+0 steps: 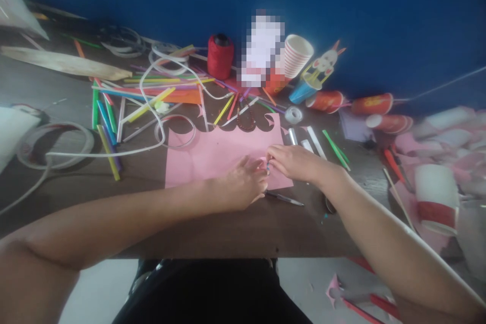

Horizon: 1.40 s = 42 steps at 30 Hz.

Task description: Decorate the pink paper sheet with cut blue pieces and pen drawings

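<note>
Over a sheet of pink paper (216, 154) with scalloped cut-outs along its far edge, my two hands meet fingertip to fingertip. My left hand (245, 185) is closed, its fingers curled around something small. My right hand (288, 160) pinches at the same spot from the right. A small bluish bit (268, 166) shows between the fingers, too small and blurred to name. Just below the hands a pen (286, 198) lies on the table. Partly hidden by my right forearm is a dark ring-shaped thing (329, 205).
Straws (152, 104), a white cord (110, 154) and tape rolls (56, 146) spread across the left. At the back stand a red thread spool (220, 58) and stacked paper cups (298, 55). Cups (436, 197) and paper scraps crowd the right.
</note>
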{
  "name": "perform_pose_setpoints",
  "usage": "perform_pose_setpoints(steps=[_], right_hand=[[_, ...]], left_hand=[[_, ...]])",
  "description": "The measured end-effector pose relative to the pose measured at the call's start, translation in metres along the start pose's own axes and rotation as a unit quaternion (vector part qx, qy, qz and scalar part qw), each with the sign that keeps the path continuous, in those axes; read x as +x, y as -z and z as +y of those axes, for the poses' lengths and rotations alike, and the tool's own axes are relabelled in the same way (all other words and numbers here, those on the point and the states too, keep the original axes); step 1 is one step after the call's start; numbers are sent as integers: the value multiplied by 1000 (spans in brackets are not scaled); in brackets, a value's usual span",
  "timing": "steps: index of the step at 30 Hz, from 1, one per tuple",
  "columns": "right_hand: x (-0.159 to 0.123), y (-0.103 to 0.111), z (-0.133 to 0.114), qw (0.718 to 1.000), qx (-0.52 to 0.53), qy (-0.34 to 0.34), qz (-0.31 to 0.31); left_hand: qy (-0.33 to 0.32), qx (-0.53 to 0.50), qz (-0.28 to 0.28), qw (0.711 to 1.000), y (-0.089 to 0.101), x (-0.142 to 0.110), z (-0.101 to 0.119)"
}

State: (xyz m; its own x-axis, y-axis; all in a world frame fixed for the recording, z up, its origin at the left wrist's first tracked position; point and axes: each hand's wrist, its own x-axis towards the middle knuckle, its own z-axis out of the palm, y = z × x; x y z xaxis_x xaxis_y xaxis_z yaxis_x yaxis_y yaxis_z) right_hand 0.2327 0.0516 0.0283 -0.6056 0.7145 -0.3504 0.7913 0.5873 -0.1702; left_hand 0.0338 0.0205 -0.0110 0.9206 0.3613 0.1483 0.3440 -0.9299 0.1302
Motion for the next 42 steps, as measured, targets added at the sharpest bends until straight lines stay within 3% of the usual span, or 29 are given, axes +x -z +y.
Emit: perform_pose_setpoints(steps=[15,31,42], right_hand=[[-3,6,-5,998,-63,-28,-3],[12,18,-6,994,-73,39,-76],[17,19,-10,993,-78,56,-73]], left_hand=[[1,-13,9,1000,2,-2,1],[-1,-20,29,999,-6,-3,1],[-1,-26,34,999,-9,-2,1]])
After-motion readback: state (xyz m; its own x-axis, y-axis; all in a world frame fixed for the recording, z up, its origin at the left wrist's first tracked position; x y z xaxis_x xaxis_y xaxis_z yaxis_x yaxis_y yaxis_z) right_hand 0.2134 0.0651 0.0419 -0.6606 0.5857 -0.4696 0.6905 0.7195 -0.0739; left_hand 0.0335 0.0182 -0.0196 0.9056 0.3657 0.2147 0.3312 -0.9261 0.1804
